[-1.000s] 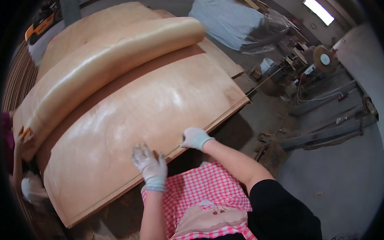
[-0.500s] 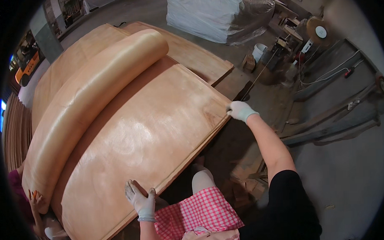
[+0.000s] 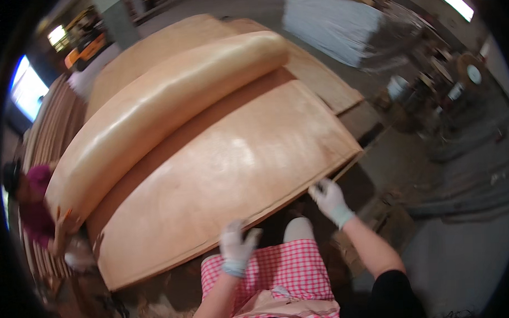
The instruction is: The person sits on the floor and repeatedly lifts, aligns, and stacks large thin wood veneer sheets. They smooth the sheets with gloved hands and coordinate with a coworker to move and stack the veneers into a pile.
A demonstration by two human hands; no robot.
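Observation:
A broad light-brown wood veneer sheet lies flat on a stack in front of me. Its far part is folded over into a thick, glossy roll. My left hand, in a white glove, is at the sheet's near edge, thumb spread from the fingers; nothing shows in it. Just off that edge, farther right, is my gloved right hand. Its fingers are half curled with a gap at the thumb, and I see nothing held. Motion blurs both hands. At the far left, a co-worker's hand touches the roll's end.
Beside the co-worker in a purple top stand stacked brown sheets. More flat panels lie behind the roll. A plastic-wrapped stack, a white bucket and machinery are farther off. An orange forklift is at the back left.
My right hand has left the sheet's right corner and come nearer my body. My left hand has moved right along the near edge. The view has turned left, showing more of the co-worker.

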